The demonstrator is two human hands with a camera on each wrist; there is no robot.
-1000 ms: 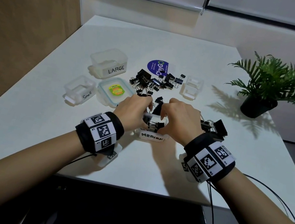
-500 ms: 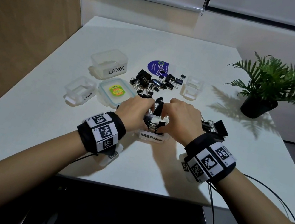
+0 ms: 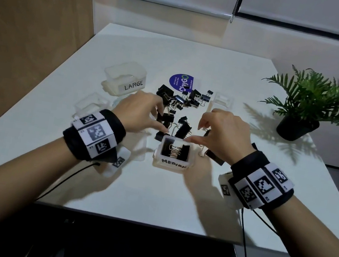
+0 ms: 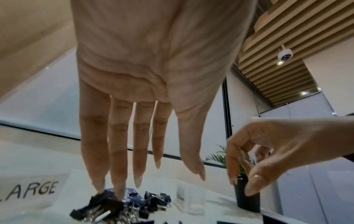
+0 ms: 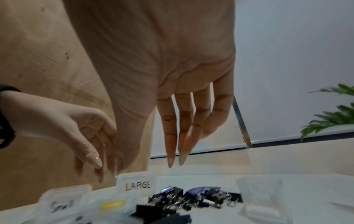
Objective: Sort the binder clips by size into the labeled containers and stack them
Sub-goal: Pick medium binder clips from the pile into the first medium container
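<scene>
Neither hand grips anything: the left hand [image 3: 142, 110] hangs with fingers [image 4: 118, 151] straight and spread, tips pointing down at the loose clips, and the right hand [image 3: 222, 133] hovers with fingers loosely bent and thumb near forefinger, nothing visibly pinched between them.

Between the wrists sits the small translucent plastic tub labelled MEDIUM [image 3: 172, 163], with a few black metal binder clips [image 3: 174, 150] lying inside it, silver handles showing. At twelve o'clock from that tub lies the heap of unsorted black binder clips [image 3: 179, 103], stretching from just beyond the tub's rim to a round purple sticker [image 3: 181, 82]. At ten o'clock stands the taller translucent tub marked LARGE [image 3: 125, 79]; at nine o'clock, partly behind the left wrist, the low tub marked Small [image 5: 63, 204]. A clear lid [image 3: 223, 99] rests at one o'clock, and a green fern in a black pot [image 3: 298, 126] at two o'clock.

Sorting looks to be midway: the medium tub is started and most clips are unsorted. The next move calls for picking one clip from the tangle, judging its size and dropping it into the matching tub. Handles may snag on neighbours, so a clean pinch on one black body matters.

Both forearms reach forward over the white table [image 3: 172, 208], palms down, wrists raised.
</scene>
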